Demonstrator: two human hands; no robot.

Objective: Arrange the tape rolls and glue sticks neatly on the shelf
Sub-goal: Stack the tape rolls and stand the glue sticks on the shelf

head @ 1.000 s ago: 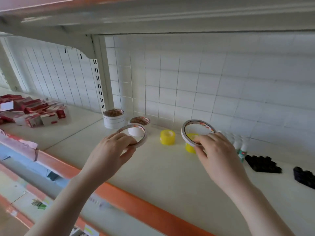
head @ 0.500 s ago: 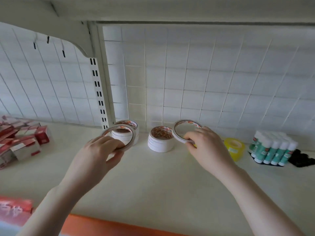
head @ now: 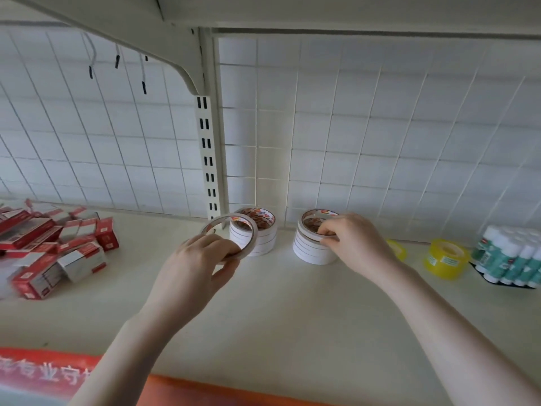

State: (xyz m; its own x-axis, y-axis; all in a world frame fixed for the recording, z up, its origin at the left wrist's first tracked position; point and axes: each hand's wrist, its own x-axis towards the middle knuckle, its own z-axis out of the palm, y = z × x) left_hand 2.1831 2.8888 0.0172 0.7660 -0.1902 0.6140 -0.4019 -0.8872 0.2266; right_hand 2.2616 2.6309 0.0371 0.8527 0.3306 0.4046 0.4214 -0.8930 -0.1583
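Tape ring (head: 229,235), pinched tilted in the left hand (head: 195,268), hovers just near-left of the left stack (head: 257,234) on the shelf (head: 292,312), while the right hand (head: 355,242) pinches another ring (head: 311,230) flat atop the right stack (head: 310,249).

A cream shelf (head: 292,317) is being occupied by red boxes (head: 55,247) at left, two white tape stacks (head: 265,241) at back — yellow rolls (head: 445,257) and glue sticks (head: 509,259) at right.
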